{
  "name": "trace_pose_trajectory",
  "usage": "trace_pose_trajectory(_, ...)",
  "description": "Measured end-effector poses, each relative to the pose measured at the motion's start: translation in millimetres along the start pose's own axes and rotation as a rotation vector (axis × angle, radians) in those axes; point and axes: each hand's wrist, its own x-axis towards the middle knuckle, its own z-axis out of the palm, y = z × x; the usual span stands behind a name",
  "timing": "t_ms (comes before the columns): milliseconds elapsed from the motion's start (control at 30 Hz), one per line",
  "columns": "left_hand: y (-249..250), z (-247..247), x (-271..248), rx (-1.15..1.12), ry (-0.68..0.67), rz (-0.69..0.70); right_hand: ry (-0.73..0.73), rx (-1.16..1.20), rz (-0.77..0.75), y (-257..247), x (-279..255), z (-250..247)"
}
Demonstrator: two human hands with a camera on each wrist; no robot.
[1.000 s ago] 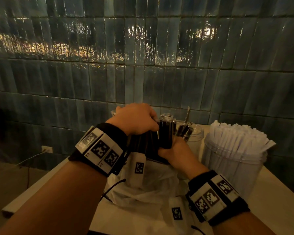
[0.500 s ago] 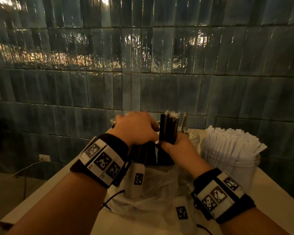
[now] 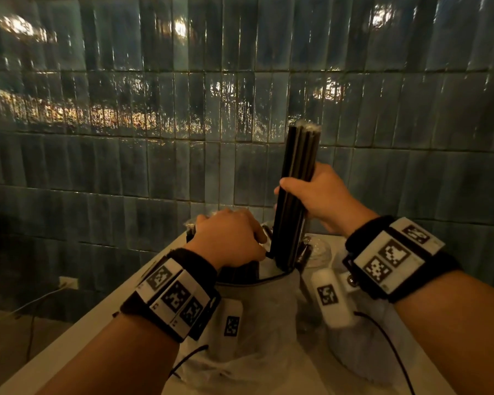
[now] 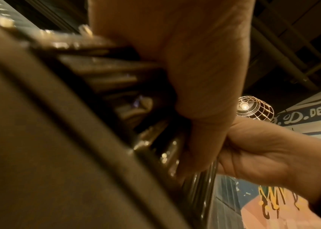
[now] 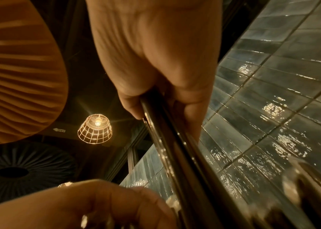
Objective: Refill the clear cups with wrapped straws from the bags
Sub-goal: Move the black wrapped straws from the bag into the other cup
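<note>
The right hand (image 3: 322, 199) is gripping a bundle of black straws (image 3: 295, 195) upright — the left hand (image 3: 230, 238) is clutching the straws in the bag (image 3: 257, 317).

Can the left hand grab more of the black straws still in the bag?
Probably yes. The left hand already rests on the black wrapped straws standing in the open plastic bag, and the right hand holds its own bundle of straws up beside it.
</note>
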Motion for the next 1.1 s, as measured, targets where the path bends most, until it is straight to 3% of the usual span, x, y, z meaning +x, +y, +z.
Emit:
trace_pose_trajectory(167, -2.0, 0.1, 0.5, -0.020, 0.000, 0.010, 0.112, -0.035, -0.112, -18.6, 13.5, -11.8)
trace_pose_trajectory(300, -1.1, 0.1, 0.0, -0.006, -0.003, 0.012, 0.123, -0.248, -0.199, -14.9, 21.1, -11.7)
trace_pose_trajectory(467, -1.8, -1.0, -2.4, 0.009, -0.005, 0.035, 0.087, -0.294, -0.074, 21.3, 21.9, -1.6)
trace_pose_trajectory(700, -4.7, -2.0, -2.0, 0.014, -0.034, 0.033, 0.158, -0.194, 0.120, 69.3, 22.7, 15.2)
trace_pose_trajectory(800, -5.7, -2.2, -1.5, -0.002, -0.023, 0.033, 0.108, -0.262, 0.183, 76.4, 23.8, 18.1)
trace_pose_trajectory(1100, -5.6, -2.4, -1.5, 0.003, -0.033, 0.033, 0.195, -0.299, 0.062, 78.2, 16.3, 20.8)
